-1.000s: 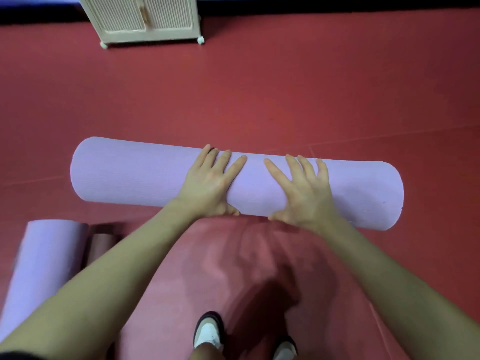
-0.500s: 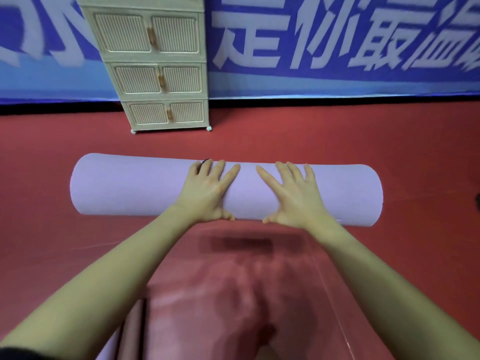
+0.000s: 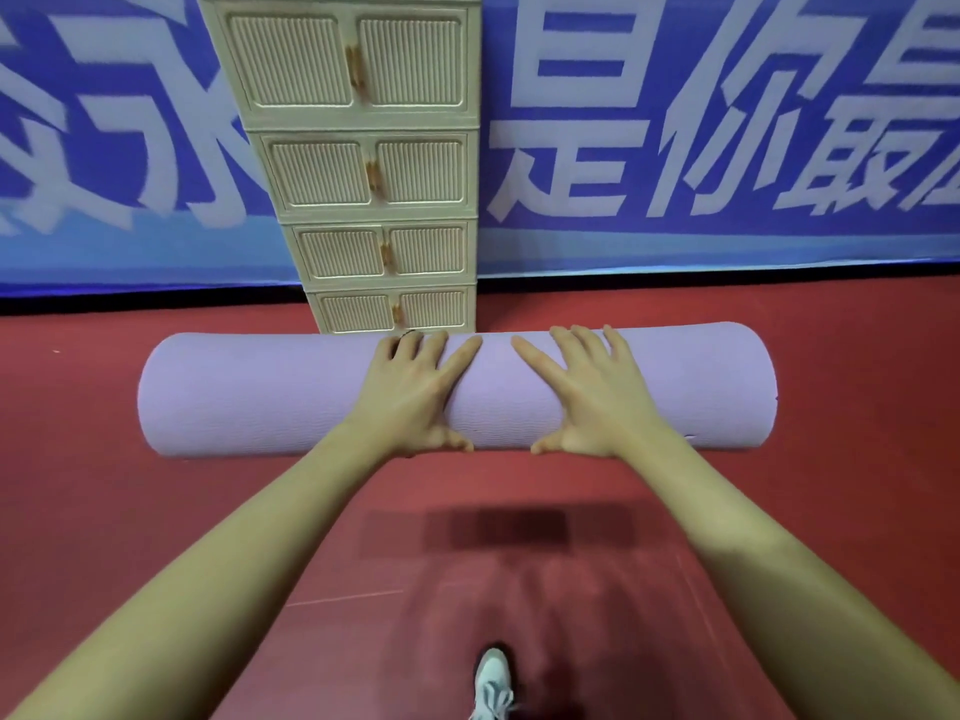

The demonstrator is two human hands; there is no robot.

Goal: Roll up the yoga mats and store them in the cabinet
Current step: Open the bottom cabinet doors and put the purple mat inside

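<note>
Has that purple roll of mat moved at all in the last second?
Yes. The rolled mat has been carried toward the cabinet, now overlapping its base, held between the left hand and right hand.

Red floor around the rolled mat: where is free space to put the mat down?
Bare red floor lies left of the purple mat, right of it beneath the blue banner, and near the shoe. Crowded: mid-roll under the left hand and right hand, and the cabinet foot.

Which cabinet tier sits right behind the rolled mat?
The bottom tier of the cabinet: the mat's top edge hides its base. The other three stack above it.
</note>
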